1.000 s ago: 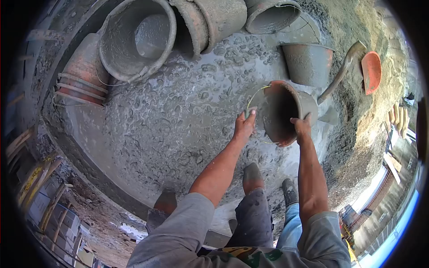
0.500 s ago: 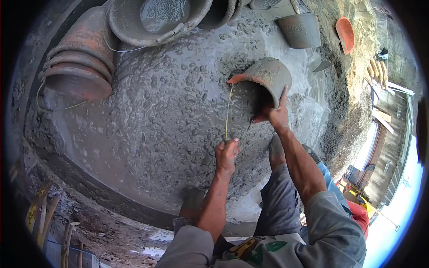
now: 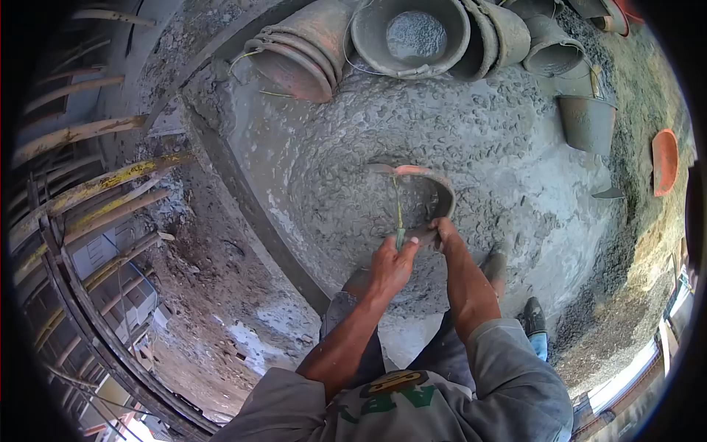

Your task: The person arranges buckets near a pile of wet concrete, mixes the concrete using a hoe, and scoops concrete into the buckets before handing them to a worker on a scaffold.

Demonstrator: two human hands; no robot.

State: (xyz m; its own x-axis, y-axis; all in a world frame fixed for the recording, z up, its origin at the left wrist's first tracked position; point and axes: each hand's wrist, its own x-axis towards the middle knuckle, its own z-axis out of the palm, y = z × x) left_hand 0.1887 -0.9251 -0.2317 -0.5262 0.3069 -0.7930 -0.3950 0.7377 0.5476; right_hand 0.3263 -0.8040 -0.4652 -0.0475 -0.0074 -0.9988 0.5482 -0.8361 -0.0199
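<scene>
A mud-coated bucket (image 3: 447, 193) with an orange rim lies tilted in the wet grey concrete mix (image 3: 331, 162), its mouth towards me. My left hand (image 3: 392, 267) is closed around the green grip of its handle (image 3: 399, 206), which runs taut up to the far rim. On the near right side of the rim, my right hand (image 3: 445, 231) is closed, fingers partly hidden. Some mix shows inside the mouth; the bucket's far side seems low in the mix.
Stacked buckets (image 3: 324, 77), a wide bucket (image 3: 362, 37) holding grey liquid and a tipped bucket (image 3: 556, 55) line the back. At right are a standing bucket (image 3: 587, 125), a metal blade (image 3: 608, 194) and an orange scoop-like piece (image 3: 665, 163). Another person's boot (image 3: 535, 317) stands nearby; wooden poles (image 3: 81, 138) rise left.
The bucket has gone lower into the mix, its mouth turned more upward. My hands have come closer together. The camera view has shifted, showing more poles at left.
</scene>
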